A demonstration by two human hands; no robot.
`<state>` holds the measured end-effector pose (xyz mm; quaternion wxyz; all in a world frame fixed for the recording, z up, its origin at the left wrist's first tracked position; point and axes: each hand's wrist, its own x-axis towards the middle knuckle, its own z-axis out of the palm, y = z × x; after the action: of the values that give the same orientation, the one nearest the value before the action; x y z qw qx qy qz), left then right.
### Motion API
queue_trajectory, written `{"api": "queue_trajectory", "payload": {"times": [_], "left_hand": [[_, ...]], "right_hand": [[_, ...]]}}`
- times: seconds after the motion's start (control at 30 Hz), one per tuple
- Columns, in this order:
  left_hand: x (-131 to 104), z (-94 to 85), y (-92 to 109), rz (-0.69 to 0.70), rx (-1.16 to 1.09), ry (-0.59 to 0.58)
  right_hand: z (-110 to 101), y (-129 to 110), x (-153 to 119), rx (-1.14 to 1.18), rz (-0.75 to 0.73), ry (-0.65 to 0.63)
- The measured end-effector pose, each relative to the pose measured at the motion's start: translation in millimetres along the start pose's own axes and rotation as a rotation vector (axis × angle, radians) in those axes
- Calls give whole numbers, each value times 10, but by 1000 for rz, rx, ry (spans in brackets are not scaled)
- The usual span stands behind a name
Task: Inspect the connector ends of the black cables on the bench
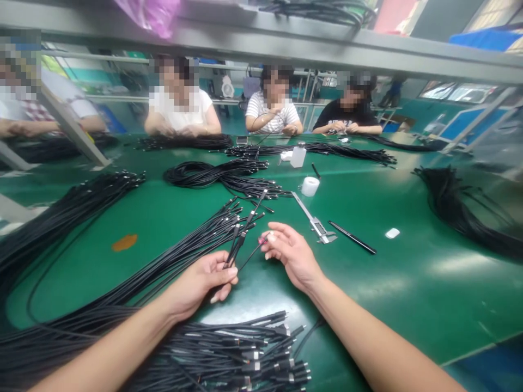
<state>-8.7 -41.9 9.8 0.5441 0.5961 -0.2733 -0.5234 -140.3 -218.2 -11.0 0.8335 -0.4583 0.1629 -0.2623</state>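
Observation:
Several black cables [244, 235] rise from my left hand [213, 274], which is closed around them near their connector ends. My right hand [293, 253] pinches the end of one cable, where a small red or pink piece shows at the fingertips. That cable runs back down to the left hand. A long bundle of black cables [175, 253] lies just beyond and left of my left hand. Below my wrists lies another bundle of cables [241, 348], its metal plugs pointing right.
On the green table [408, 316] lie a caliper [312, 219], a black pen [352, 237], a white oval piece [392, 233] and a white tape roll [310, 186]. A coiled cable bundle [196, 174] sits further back. Several people work across the table, under a metal shelf [261, 46].

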Motion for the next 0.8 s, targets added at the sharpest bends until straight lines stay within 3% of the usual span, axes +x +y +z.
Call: {"api": "queue_trajectory", "payload": {"times": [0.1, 0.47, 0.8], "left_hand": [[-9, 2, -24, 4, -3, -11], [-34, 78, 45, -27, -12, 72], [-40, 66, -12, -29, 7, 9]], "right_hand": [[8, 21, -25, -26, 26, -86], [62, 111, -89, -40, 73, -154], [86, 127, -117, -160, 87, -156]]}}
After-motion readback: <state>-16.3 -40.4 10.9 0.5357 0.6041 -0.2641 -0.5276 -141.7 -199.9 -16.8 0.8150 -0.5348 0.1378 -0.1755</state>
